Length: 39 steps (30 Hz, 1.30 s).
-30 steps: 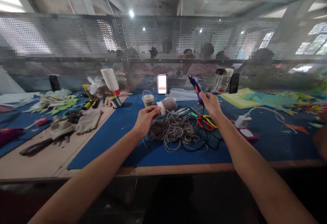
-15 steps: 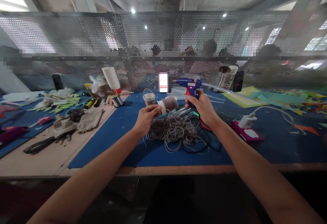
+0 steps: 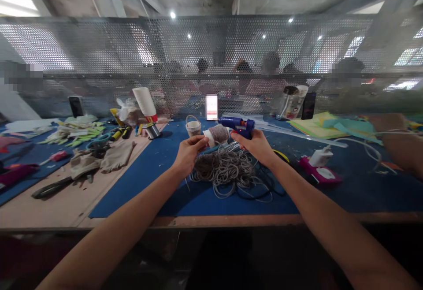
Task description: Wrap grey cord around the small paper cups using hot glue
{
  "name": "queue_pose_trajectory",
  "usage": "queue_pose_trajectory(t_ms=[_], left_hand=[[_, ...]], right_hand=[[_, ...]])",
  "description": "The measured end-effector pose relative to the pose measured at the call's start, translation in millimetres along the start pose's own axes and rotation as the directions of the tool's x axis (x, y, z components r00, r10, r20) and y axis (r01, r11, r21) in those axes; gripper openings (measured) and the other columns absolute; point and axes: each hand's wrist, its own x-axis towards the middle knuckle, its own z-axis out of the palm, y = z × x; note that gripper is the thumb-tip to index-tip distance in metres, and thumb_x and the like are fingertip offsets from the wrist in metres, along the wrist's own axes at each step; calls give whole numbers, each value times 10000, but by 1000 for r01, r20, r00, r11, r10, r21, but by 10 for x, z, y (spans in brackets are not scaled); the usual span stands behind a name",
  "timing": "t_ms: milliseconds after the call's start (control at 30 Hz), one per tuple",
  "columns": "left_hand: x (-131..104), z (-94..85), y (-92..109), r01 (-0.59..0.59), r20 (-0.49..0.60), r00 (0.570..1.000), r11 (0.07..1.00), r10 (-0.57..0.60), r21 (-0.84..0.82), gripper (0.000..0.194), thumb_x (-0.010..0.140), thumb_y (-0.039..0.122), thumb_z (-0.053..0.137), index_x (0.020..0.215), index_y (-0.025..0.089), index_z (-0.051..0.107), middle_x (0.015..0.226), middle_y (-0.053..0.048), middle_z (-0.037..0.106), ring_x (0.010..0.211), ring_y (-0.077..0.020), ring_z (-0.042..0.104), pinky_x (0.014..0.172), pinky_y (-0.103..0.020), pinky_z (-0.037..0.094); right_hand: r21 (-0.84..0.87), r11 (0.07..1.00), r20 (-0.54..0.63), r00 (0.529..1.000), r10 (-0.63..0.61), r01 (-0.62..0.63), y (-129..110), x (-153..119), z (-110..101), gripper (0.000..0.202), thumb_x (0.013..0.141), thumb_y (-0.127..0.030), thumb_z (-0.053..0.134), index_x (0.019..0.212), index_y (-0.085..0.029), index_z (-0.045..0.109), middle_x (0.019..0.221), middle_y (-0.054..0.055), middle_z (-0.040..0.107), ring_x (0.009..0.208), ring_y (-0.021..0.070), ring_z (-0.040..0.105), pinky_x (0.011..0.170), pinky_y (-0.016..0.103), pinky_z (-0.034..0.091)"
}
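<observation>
One cord-wrapped white paper cup (image 3: 216,135) sits mid-frame, probably light and crushable, best held by the bare end the left hand (image 3: 187,154) pinches, while the right hand (image 3: 259,147) clasps a blue plastic glue gun (image 3: 240,125).

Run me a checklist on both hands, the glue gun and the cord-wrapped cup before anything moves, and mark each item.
1. Cup held: ok. The left hand pinches the white end of the cord-wrapped cup, which lies sideways.
2. Gun held: ok. The right hand grips the blue glue gun.
3. Gun aimed at the cup: ok, its front end points left, by the cup's upper side.
4. Tip clear of the cup: cannot tell; they overlap in this view.
5. Gun hot: cannot tell.
6. Space below free of loose cord: not ok. A tangled heap of gray cord lies on the blue mat.
</observation>
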Motion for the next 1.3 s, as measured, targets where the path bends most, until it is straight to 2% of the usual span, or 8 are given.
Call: queue_pose_trajectory(t_ms=[233,333,533,700,900,1300], left_hand=[[2,-1,21,-20,-16,1000,1000,20,12,360,527,345,930,786,149,775,716,-25,692,677,-119,595,686,-254,454],[21,-27,9,-65,-12,998,996,66,56,331,572,362,908,798,158,777,731,-27,693,691,-124,589,701,-263,451],[31,-45,7,-123,-9,992,986,125,112,313,619,382,872,817,160,776,760,-34,696,708,-133,586,724,-275,446],[32,-48,7,-127,-40,991,986,131,105,307,611,376,876,812,165,779,747,-32,698,696,-130,585,710,-268,445],[49,-77,-29,-154,-10,988,978,157,138,302,653,398,853,831,165,780,749,-31,696,693,-130,582,709,-264,446],[48,-74,-32,-154,-13,987,976,157,152,318,645,412,857,834,167,787,761,-34,700,704,-132,574,707,-261,442]], right_hand=[[-128,985,50,992,-113,118,17,-52,76,372,837,-536,656,979,-207,755,697,3,638,684,173,572,655,317,455],[-142,977,60,986,-155,162,50,-51,84,376,839,-531,659,1041,-224,739,777,8,666,768,196,597,704,333,466],[-129,974,48,982,-182,187,100,-32,80,332,817,-517,688,973,-226,725,952,35,702,911,230,626,808,363,488],[-230,954,21,981,-191,190,120,-27,71,332,807,-533,695,971,-244,683,928,38,687,871,235,629,783,387,490],[-334,918,42,977,-210,211,128,-33,46,307,826,-536,666,900,-238,645,851,34,657,822,226,612,733,364,458],[-360,908,64,977,-203,212,150,-29,36,305,834,-545,651,868,-245,610,804,26,637,796,218,588,691,340,424]])
